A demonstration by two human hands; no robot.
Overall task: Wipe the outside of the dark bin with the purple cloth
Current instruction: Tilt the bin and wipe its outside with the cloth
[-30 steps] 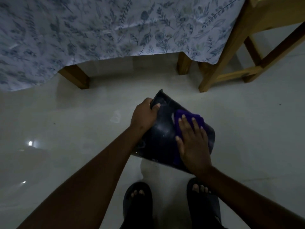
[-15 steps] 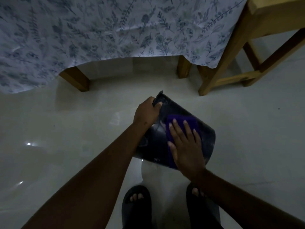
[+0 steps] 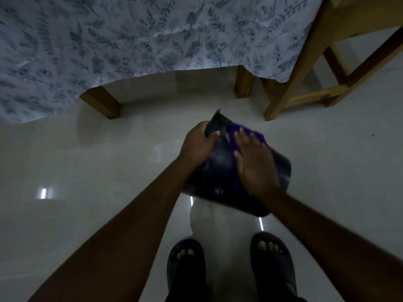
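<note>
The dark bin (image 3: 218, 171) is tilted on its side above the pale floor, its rim pointing up and away from me. My left hand (image 3: 197, 146) grips the bin's rim at the upper left. My right hand (image 3: 254, 164) lies flat on the bin's outer wall, pressing the purple cloth (image 3: 248, 132) against it. The cloth shows past my fingertips near the rim and along the left edge of my palm; the rest is hidden under my hand.
A table with a blue floral tablecloth (image 3: 130, 40) hangs ahead, its wooden legs (image 3: 102, 103) on the floor. A wooden chair or stool frame (image 3: 305, 68) stands at the upper right. My feet in dark sandals (image 3: 185, 267) are below the bin.
My right hand has slid the purple cloth up the bin's wall toward the rim. My left hand has kept its hold on the rim.
</note>
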